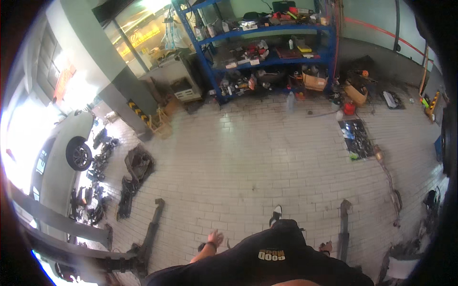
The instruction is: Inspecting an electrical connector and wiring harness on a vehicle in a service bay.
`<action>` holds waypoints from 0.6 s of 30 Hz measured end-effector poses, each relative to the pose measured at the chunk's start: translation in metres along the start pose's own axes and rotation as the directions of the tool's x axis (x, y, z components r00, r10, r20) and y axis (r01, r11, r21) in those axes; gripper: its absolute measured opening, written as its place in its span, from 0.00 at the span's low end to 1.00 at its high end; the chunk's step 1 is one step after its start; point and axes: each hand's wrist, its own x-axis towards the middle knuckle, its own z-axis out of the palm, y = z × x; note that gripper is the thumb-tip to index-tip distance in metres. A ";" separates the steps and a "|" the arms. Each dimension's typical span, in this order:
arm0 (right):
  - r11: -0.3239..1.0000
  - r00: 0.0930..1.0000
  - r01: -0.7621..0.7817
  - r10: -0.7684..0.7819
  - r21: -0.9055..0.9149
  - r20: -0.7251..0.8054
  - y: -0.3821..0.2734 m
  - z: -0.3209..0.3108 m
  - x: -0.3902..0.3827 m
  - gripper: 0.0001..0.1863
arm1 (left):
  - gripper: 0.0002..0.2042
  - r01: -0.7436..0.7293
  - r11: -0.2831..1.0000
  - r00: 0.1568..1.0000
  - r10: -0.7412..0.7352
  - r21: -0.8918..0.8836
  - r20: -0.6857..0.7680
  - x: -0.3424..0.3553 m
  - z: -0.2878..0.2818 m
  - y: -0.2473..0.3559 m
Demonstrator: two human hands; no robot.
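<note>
Lift arm [150,233], the dark steel bar on the tiled floor [238,157], lies just left of my left hand [214,237], apart from it. I see that hand empty with fingers loosely spread; my right hand is out of view. Open tiles run ahead to the blue shelving [267,45], a car [67,152] at the left edge.

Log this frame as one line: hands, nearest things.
left hand: empty, fingers spread, above tiled floor | right hand: out of view | near: lift arm | far: blue shelf, car
</note>
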 end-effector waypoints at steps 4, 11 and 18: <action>0.990 0.977 0.069 -0.093 0.123 0.194 -0.067 0.186 0.022 0.14 | 0.23 -0.219 0.723 0.971 0.228 0.656 0.072 0.003 0.001 0.017; 0.918 0.782 0.390 -0.286 -0.076 0.554 -0.214 0.510 -0.113 0.15 | 0.18 -0.005 0.969 0.975 -0.051 -0.247 -0.218 0.068 0.078 0.126; 0.870 0.753 0.488 -0.380 -0.068 0.536 -0.251 0.645 -0.075 0.14 | 0.20 0.036 0.977 0.970 -0.085 -0.211 -0.227 0.157 0.217 0.222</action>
